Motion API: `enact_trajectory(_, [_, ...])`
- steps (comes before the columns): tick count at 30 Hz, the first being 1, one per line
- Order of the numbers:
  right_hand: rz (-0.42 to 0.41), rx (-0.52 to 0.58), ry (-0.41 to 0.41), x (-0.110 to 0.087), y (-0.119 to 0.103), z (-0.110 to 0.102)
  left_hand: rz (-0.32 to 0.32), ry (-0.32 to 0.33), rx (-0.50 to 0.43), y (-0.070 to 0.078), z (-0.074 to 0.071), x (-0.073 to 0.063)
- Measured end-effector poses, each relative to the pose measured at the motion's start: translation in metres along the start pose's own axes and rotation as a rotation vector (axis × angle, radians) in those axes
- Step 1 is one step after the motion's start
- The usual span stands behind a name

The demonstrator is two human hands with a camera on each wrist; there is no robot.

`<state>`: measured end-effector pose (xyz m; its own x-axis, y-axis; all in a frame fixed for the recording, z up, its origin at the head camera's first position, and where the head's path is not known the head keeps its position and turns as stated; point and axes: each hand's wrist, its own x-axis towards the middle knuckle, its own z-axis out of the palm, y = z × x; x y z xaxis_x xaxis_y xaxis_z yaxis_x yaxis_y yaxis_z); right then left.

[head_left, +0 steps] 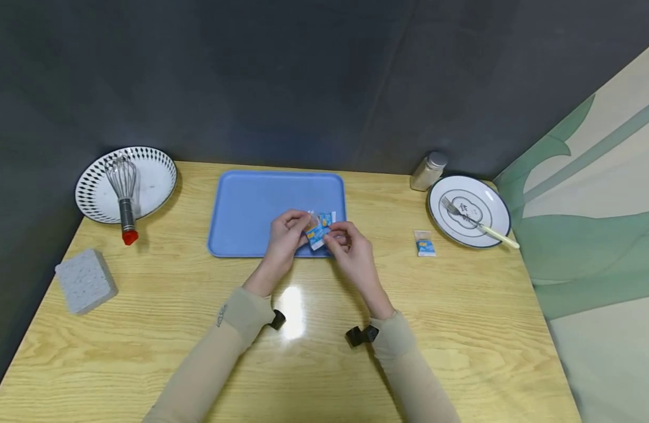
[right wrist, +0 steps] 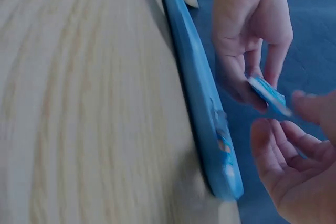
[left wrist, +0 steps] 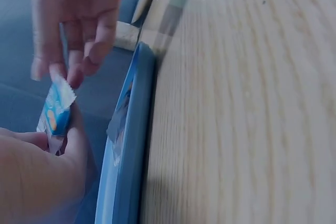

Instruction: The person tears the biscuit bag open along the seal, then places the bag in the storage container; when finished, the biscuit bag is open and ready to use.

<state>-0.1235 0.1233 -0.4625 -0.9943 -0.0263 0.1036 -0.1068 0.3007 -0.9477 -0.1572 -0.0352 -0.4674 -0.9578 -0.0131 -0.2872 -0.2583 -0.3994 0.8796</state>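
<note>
Over the near right part of the blue tray [head_left: 250, 214], my left hand [head_left: 285, 235] pinches a small blue snack packet [head_left: 316, 236] between thumb and fingers. My right hand [head_left: 354, 252] is at the packet's other end. In the right wrist view, its thumb and fingers stand apart around the packet's edge [right wrist: 270, 95]; whether they touch it is hard to tell. A second blue packet [head_left: 327, 218] lies on the tray behind the hands, partly hidden; the left wrist view shows its clear end [left wrist: 118, 129] by the tray rim.
A third packet [head_left: 424, 244] lies on the wooden table right of the tray. Beyond it are a shaker jar [head_left: 429, 171] and a plate [head_left: 496, 211] with a fork [head_left: 477, 224]. At left are a patterned plate [head_left: 157, 176] with a whisk [head_left: 125, 200], and a grey sponge block [head_left: 86, 281].
</note>
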Motion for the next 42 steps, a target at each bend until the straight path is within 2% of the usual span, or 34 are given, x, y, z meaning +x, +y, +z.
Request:
enact_trajectory(5, [0.036,-0.002,-0.093,0.017,0.001,0.007,0.0,0.035,0.011,0.007,-0.012,0.002])
enact_trajectory(9, [0.005,-0.068,-0.131,0.038,-0.002,0.008,0.043,0.057,0.115,0.013,-0.026,0.006])
enact_trajectory(13, [-0.011,-0.159,-0.203,0.058,-0.006,0.009,0.063,0.064,0.273,0.021,-0.042,0.009])
enact_trajectory(16, [-0.012,-0.24,-0.275,0.072,-0.01,0.013,0.067,0.054,0.341,0.025,-0.053,0.014])
enact_trajectory(20, [-0.045,-0.381,-0.347,0.088,-0.014,0.02,0.081,0.052,0.4,0.029,-0.061,0.019])
enact_trajectory(23, [-0.077,-0.476,-0.383,0.096,-0.017,0.027,0.096,0.067,0.496,0.03,-0.064,0.022])
enact_trajectory(29, [-0.082,-0.637,-0.414,0.104,-0.018,0.039,0.121,0.105,0.708,0.03,-0.067,0.027])
enact_trajectory(35, [-0.073,-0.728,-0.405,0.105,-0.014,0.045,0.202,0.092,0.883,0.031,-0.068,0.028])
enact_trajectory(38, [-0.069,-0.745,-0.408,0.104,-0.011,0.049,0.224,0.095,0.912,0.032,-0.069,0.028])
enact_trajectory(42, [-0.055,-0.756,-0.408,0.103,-0.009,0.051,0.227,0.091,0.89,0.032,-0.071,0.028])
